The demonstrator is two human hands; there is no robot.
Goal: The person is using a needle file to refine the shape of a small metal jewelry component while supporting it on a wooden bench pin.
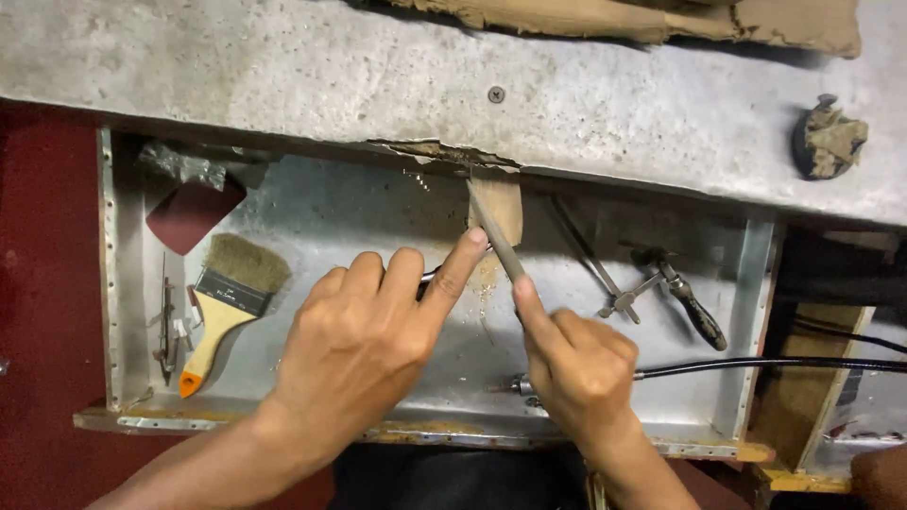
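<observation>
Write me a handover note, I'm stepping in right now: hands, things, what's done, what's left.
Left hand: index fingertip pressed on the file, fingers curled on a small piece I can't see.
Right hand: grips the file's lower end, index along it.
File tip rests on the wooden peg at the bench edge.
Tray below holds a brush, a saw frame and some filings.
Done: some filing. Left: can't tell.

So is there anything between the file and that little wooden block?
Nothing visible. The right hand holds the file, whose tip lies against the wooden block, with the left hand's forefinger alongside.
</observation>
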